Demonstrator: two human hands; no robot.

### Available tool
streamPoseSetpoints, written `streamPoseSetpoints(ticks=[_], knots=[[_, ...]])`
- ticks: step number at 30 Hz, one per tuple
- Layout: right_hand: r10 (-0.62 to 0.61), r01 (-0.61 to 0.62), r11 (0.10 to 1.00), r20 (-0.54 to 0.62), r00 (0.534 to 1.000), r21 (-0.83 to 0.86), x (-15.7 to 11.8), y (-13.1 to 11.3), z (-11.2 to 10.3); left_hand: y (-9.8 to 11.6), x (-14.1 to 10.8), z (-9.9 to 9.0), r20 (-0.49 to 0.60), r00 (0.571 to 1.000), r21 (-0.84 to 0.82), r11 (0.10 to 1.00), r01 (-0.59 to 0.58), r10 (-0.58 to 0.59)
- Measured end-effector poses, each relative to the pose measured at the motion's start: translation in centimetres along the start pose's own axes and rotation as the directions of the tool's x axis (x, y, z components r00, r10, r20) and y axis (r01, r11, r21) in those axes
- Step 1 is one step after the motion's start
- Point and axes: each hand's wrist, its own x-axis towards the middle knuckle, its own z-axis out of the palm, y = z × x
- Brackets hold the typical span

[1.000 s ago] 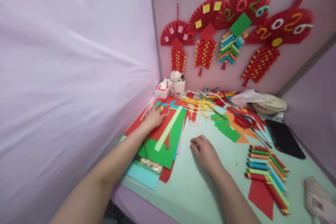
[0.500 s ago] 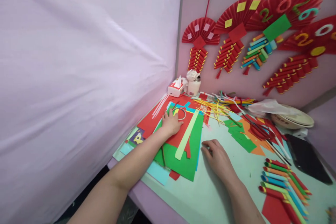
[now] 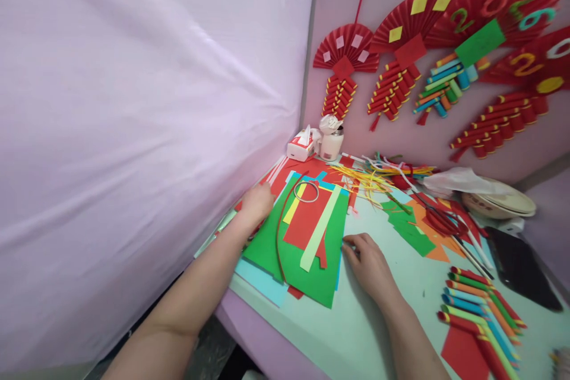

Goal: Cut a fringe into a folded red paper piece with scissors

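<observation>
My left hand (image 3: pixel 257 203) is over the left edge of the paper pile, by a sheet of red paper (image 3: pixel 317 167). Its fingertips are hidden and slightly blurred, so I cannot tell whether it grips anything. My right hand (image 3: pixel 367 258) rests on the table, loosely bent, thumb and forefinger a little apart and no object visible in it. Its fingertips lie by the right edge of the green paper (image 3: pixel 312 285). On that paper are a silver ring (image 3: pixel 317 192), a pale green strip (image 3: pixel 321 225), a smaller red sheet (image 3: pixel 307 217) and a thin dark red strip (image 3: pixel 278 237).
A tissue box (image 3: pixel 299 150) and white jar (image 3: pixel 332 145) stand in the back corner. Yellow strips (image 3: pixel 367 181), red-handled scissors (image 3: pixel 440 221), a bowl (image 3: pixel 499 205) and a black tablet-like slab (image 3: pixel 521 267) lie rightward. Coloured paper rolls (image 3: pixel 483 314) sit at front right.
My left hand has moved left, off the middle of the pile and away from the ring, to the pile's left edge. The right hand has barely moved.
</observation>
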Motion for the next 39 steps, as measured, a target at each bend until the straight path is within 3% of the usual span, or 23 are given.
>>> streamPoseSetpoints(ticks=[3, 8, 16, 20, 27, 32, 35, 39], knots=[[0.011, -0.011, 1.0, 0.015, 1.0, 0.014, 0.0, -0.6, 0.4, -1.5, -0.4, 0.2, 0.011, 1.0, 0.005, 1.0, 0.017, -0.018], [-0.019, 0.02, 1.0, 0.014, 1.0, -0.008, -0.3, -1.6, 1.0, -1.6, 0.0, 0.6, -0.013, 1.0, -0.045, 0.999, 0.002, -0.003], [-0.006, 0.006, 0.999, 0.007, 1.0, -0.041, -0.4, -2.0, 1.3, -2.8, 1.4, -2.1, -0.191, 0.981, -0.067, 0.997, -0.035, 0.021], [-0.009, 0.009, 0.999, 0.009, 1.0, -0.046, -0.4, -2.2, 1.5, -3.2, 2.0, -2.5, -0.241, 0.97, -0.075, 0.996, -0.038, 0.019], [-0.022, 0.022, 0.999, 0.015, 1.0, -0.032, -0.5, -2.3, 1.2, -1.4, 3.1, -1.9, -0.247, 0.967, -0.061, 0.995, -0.077, 0.06], [-0.022, 0.022, 0.999, 0.002, 1.0, -0.025, -0.6, -2.4, 1.1, 0.7, 0.7, -0.3, -0.189, 0.969, -0.047, 0.984, -0.173, 0.161], [-0.021, 0.021, 1.0, 0.0, 1.0, -0.008, -0.6, -2.4, 1.1, 0.7, -1.9, 0.6, -0.053, 0.984, -0.043, 0.984, -0.173, 0.171], [-0.015, 0.016, 1.0, 0.013, 1.0, -0.022, -0.6, -2.4, 1.1, -0.1, -4.4, 1.0, -0.028, 0.989, -0.092, 0.985, -0.144, 0.142]])
